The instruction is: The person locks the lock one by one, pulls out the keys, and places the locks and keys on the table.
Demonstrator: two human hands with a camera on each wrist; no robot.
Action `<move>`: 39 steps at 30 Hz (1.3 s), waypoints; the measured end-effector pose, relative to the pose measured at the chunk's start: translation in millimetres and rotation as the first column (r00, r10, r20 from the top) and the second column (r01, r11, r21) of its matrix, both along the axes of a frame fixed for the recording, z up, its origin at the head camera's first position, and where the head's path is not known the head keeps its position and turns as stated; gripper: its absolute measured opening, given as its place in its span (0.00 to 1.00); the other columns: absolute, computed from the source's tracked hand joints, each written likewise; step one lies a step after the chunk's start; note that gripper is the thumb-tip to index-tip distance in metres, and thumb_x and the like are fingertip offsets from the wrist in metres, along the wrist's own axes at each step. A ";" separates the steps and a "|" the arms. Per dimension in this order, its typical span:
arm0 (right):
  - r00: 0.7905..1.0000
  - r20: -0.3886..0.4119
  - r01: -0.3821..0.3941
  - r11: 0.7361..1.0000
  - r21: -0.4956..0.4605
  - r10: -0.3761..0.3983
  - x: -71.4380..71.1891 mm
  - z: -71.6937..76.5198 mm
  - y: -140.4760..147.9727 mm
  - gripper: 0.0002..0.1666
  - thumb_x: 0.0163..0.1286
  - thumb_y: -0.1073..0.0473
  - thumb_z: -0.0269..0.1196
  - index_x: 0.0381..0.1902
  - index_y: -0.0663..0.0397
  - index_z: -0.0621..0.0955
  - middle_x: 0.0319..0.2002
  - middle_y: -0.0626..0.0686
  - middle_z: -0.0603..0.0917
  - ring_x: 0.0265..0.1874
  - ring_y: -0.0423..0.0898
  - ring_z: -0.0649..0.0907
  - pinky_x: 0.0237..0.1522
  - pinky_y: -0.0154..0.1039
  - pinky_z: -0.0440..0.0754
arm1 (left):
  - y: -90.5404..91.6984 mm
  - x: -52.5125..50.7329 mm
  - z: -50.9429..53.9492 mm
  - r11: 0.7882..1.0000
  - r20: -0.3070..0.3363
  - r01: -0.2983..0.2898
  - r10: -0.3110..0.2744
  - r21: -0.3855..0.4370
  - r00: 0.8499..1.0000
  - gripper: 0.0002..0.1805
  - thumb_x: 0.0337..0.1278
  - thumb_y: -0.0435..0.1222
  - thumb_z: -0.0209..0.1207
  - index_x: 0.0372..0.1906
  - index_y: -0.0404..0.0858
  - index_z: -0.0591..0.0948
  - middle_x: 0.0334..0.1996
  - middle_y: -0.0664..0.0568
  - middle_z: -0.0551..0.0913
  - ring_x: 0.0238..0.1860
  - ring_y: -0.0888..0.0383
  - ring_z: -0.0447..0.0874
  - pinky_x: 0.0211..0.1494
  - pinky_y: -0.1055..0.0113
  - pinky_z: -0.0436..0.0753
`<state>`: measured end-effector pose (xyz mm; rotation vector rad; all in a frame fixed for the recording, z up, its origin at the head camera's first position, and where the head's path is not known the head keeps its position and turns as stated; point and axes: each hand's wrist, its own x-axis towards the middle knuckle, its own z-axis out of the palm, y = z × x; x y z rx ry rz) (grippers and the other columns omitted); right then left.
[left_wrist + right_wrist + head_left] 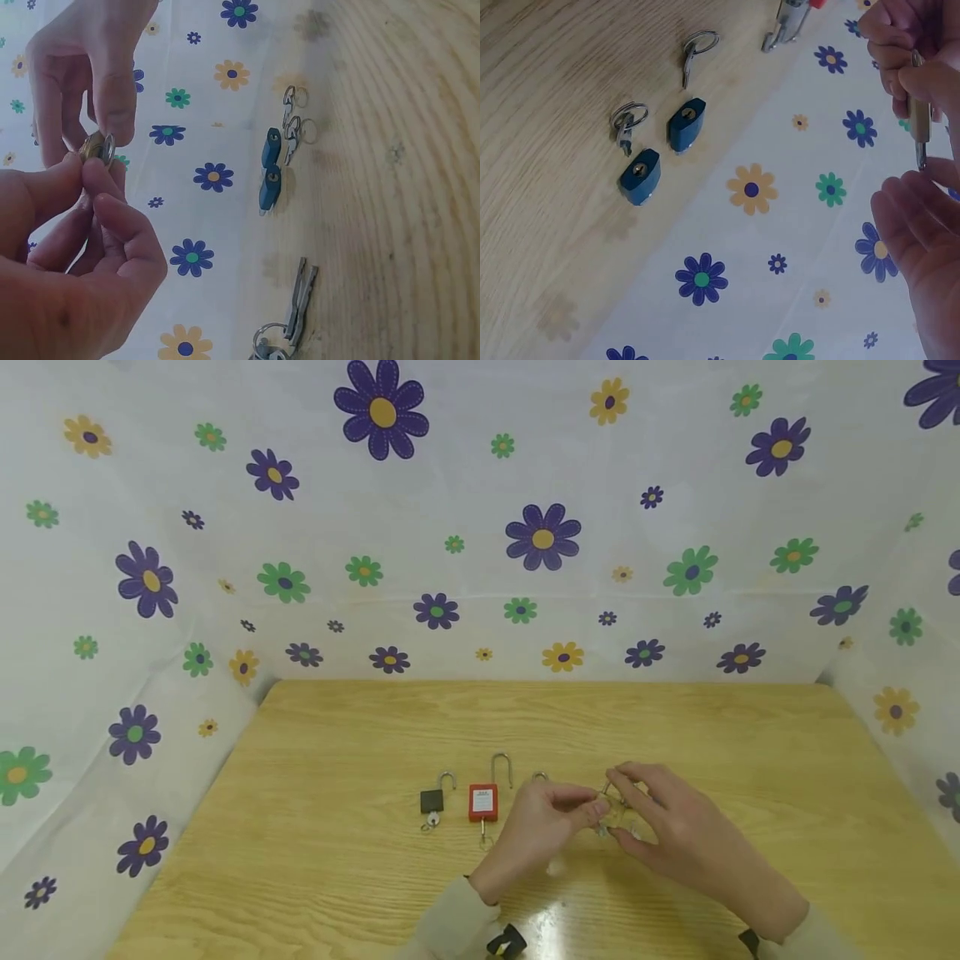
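My left hand [547,818] pinches a brass-coloured padlock [92,145] between thumb and fingers. From the other side, my right hand [678,827] has its fingertips at the same padlock, its index finger near the shackle and its thumb lower down. In the right wrist view the right fingers [904,202] meet the silver shackle end [921,156]. Two blue padlocks [687,124] rest on the table with loose keys [688,64] on rings beside them. Fingers cover much of the held padlock, so whether its shackle is fastened is unclear.
A black padlock [431,801] and a red padlock [483,802] lie left of my hands, both with raised shackles and keys inserted. Another shackle [540,775] shows past my left hand, its body hidden. Flower-patterned cloth [450,510] borders the wooden table [322,860].
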<state>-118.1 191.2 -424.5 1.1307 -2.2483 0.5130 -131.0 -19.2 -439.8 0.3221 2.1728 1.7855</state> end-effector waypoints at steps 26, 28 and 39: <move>0.996 0.090 0.052 0.960 -0.274 -0.028 9.2 -12.9 -7.9 0.17 0.76 0.55 0.62 0.49 0.65 0.85 0.39 0.52 0.86 0.33 0.44 0.86 0.38 0.24 0.83 | -2.3 -2.7 1.0 0.995 0.081 -0.049 0.042 0.086 0.996 0.15 0.64 0.49 0.68 0.47 0.43 0.91 0.47 0.53 0.91 0.52 0.60 0.87 0.59 0.56 0.82; 0.980 0.192 0.105 0.944 -0.314 -0.045 13.2 -14.7 -10.3 0.08 0.70 0.63 0.68 0.44 0.60 0.86 0.35 0.48 0.87 0.31 0.39 0.85 0.33 0.23 0.82 | -3.0 -3.0 0.8 0.993 0.074 -0.062 0.055 0.097 0.996 0.15 0.64 0.48 0.68 0.49 0.44 0.90 0.48 0.53 0.91 0.53 0.59 0.87 0.61 0.55 0.82; 0.658 0.753 0.406 0.830 -0.382 0.024 26.9 -13.0 -29.7 0.07 0.73 0.64 0.65 0.40 0.62 0.88 0.31 0.56 0.89 0.24 0.36 0.85 0.26 0.33 0.85 | -0.8 -4.9 2.5 0.988 0.031 -0.061 0.058 0.140 0.998 0.16 0.64 0.45 0.68 0.51 0.40 0.89 0.46 0.51 0.92 0.50 0.60 0.90 0.59 0.60 0.84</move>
